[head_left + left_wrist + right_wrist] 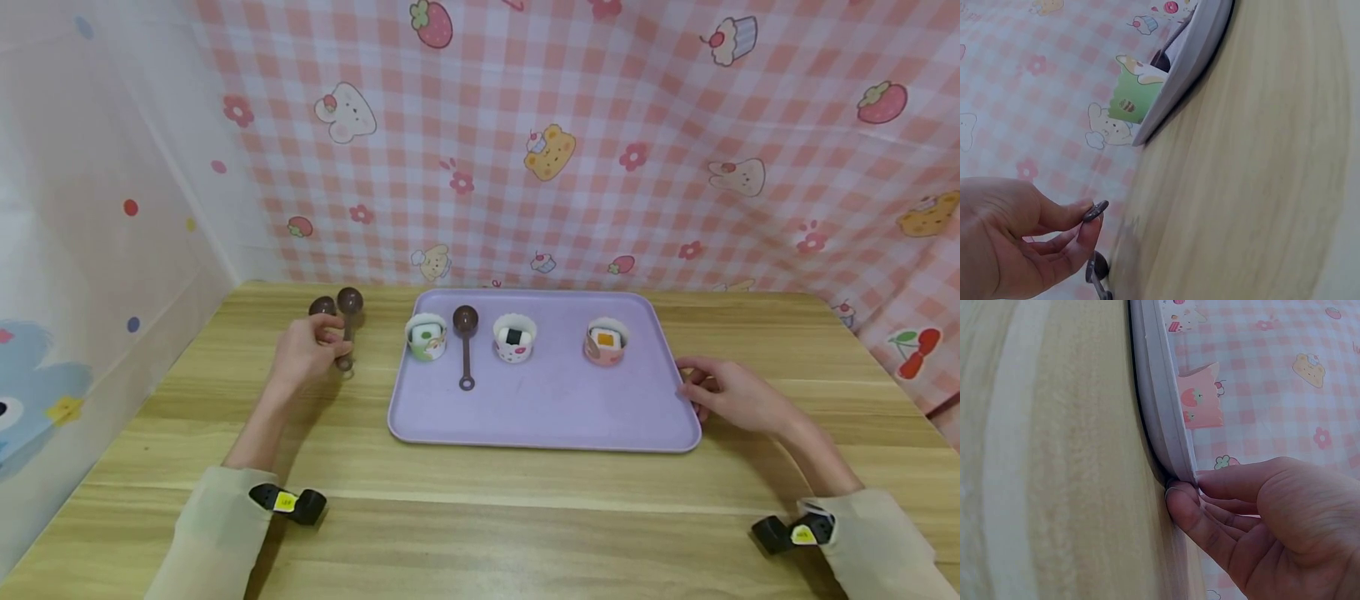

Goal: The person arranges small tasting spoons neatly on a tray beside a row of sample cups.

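Note:
Off the tray's left side, my left hand (302, 348) pinches a brown measuring spoon (349, 301) by its handle; the handle's end shows between thumb and fingers in the left wrist view. A second brown spoon (322, 306) lies just left of it, its handle hidden behind the hand. My right hand (738, 398) grips the right rim of a lilac tray (540, 417), thumb and fingers on either side of the edge in the right wrist view. On the tray, a third brown spoon (466, 320) lies between the left paper cup (427, 348) and the middle paper cup (513, 353).
A pink paper cup (604, 353) stands on the tray's right half. Each cup holds a small white block with a coloured patch. Beneath everything is a wooden table (480, 517), with a pink checked cloth (480, 125) hanging behind and a pale printed cloth (90, 250) at left.

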A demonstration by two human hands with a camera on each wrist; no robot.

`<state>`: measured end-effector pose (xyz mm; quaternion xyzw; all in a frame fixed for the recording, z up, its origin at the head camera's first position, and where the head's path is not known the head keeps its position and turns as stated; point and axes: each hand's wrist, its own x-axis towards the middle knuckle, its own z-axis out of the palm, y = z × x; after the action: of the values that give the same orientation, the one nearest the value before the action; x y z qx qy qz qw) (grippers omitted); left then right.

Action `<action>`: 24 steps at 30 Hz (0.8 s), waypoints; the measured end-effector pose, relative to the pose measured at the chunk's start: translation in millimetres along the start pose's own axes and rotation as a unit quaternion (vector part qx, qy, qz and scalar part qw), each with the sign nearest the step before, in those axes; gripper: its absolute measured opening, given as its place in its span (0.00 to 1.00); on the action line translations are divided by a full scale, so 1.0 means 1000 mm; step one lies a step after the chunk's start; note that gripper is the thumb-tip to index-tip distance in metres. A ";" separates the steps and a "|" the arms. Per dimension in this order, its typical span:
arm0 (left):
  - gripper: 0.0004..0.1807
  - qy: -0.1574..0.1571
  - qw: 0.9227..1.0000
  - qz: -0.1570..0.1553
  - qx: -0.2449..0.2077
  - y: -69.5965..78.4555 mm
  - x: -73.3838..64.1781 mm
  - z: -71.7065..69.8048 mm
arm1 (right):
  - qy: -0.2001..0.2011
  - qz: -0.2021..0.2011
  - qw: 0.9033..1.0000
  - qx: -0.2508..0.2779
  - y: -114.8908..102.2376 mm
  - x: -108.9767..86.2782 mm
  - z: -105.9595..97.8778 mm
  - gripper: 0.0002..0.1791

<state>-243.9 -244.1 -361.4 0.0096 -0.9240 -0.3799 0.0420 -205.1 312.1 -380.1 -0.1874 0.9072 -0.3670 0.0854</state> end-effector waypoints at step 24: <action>0.21 0.000 0.999 0.026 -0.024 0.025 -0.004 0.002 | 0.001 -0.004 1.000 -0.007 -0.001 0.000 0.000 0.22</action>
<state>-240.2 -224.8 -345.3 -0.0151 -0.9145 -0.4010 0.0520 -205.0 311.8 -379.4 -0.1917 0.9088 -0.3614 0.0819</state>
